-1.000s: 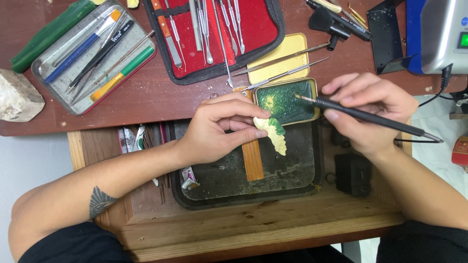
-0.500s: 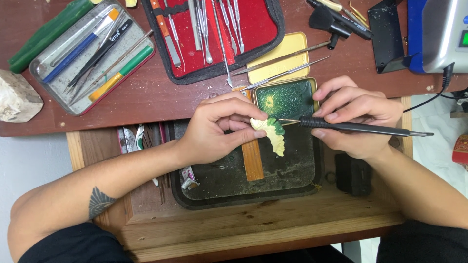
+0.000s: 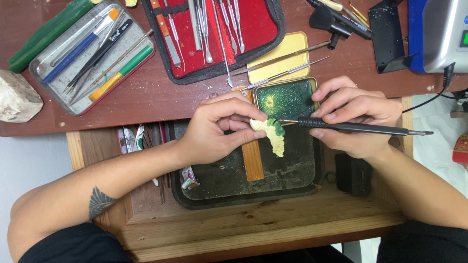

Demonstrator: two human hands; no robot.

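Pale plaster, light and brittle: my left hand (image 3: 214, 129) pinched the cast (image 3: 269, 134) at its edge over the tray (image 3: 302, 170), while my right hand (image 3: 358, 117) gripped the stylus (image 3: 351, 126), tip touching its green wax.

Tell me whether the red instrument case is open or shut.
Open: the red instrument case lies unzipped and spread flat, its metal tools exposed in a row on the red lining.

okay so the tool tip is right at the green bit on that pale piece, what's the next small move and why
Probably press the black tool's tip lightly along the green patch. The left hand pinches the pale piece over the dark tray, and the right hand aims at that edge.
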